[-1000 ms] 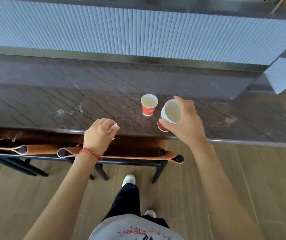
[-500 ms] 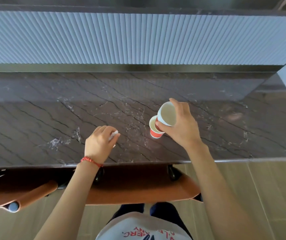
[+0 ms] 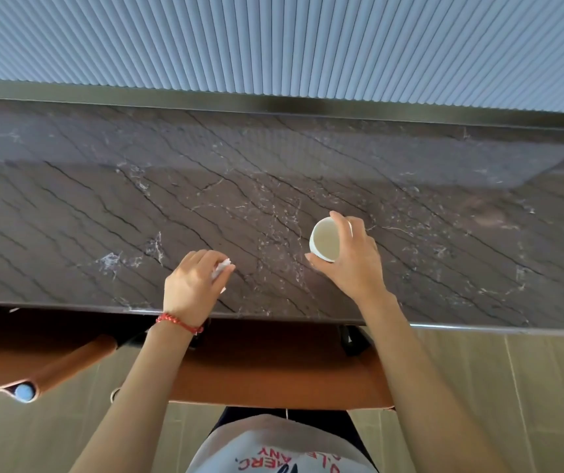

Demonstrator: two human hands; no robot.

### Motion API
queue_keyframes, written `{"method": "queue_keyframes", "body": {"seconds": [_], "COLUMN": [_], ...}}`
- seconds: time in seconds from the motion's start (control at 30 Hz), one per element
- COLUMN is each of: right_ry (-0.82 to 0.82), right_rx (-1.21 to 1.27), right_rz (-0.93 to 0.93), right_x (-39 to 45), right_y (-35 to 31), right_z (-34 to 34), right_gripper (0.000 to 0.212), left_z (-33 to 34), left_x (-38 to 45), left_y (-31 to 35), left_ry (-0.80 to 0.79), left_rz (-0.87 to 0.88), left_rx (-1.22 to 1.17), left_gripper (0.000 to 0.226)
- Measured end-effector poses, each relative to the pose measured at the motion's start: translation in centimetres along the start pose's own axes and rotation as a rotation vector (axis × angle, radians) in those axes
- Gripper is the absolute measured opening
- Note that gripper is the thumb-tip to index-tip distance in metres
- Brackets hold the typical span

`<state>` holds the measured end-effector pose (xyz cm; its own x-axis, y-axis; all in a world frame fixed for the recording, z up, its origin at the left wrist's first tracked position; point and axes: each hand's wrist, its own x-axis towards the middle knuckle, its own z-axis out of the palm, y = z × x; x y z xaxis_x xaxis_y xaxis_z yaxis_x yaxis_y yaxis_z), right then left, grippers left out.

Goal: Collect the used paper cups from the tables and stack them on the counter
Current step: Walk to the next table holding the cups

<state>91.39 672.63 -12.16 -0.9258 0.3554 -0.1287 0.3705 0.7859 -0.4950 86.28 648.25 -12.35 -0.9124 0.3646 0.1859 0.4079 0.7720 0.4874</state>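
- Right hand (image 3: 352,261): its grip is closed round a cup (image 3: 325,239), thumb at the near rim, fingers curled over the far side. The cup's mouth faces the camera, white inside, nothing visible in it.
- The cup is over the table (image 3: 103,206). Whether it is seated on anything underneath cannot be told; the hand and the cup's own mouth hide whatever lies below.
- Judgement: the step in hand is setting this cup down, likely as part of a stack. To do it well, bring the cup upright, lower it straight, and let go only once it sits square and does not rock.
- Judgement: paper walls dent easily; a light hold near the rim is enough. Squeezing harder risks an oval mouth that jams the next cup.
- Left hand (image 3: 193,288), to the left of the grip and nearer the table edge: fingers curled round a small white wad (image 3: 221,268), apparently crumpled paper. It rests on the table and is not free to steady anything.
- Below the table edge, a brown seat (image 3: 273,370) stands close.
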Motion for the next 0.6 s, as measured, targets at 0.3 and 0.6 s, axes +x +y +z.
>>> {"method": "queue_keyframes", "body": {"seconds": [0.3,0.6], "right_ry": [0.029,0.197], "right_rx": [0.061,0.146], "right_rz": [0.019,0.192], "right_x": [0.3,-4.0], "right_y": [0.1,2.5], "right_z": [0.6,-3.3], "right_gripper": [0.078,0.08], "left_z": [0.7,2.0], "left_x": [0.3,2.9], "left_y": [-0.1,3.3], "left_ry": [-0.029,-0.108], "left_rz": [0.016,0.197], "left_rx": [-0.03,-0.08], "left_gripper": [0.012,0.011]}}
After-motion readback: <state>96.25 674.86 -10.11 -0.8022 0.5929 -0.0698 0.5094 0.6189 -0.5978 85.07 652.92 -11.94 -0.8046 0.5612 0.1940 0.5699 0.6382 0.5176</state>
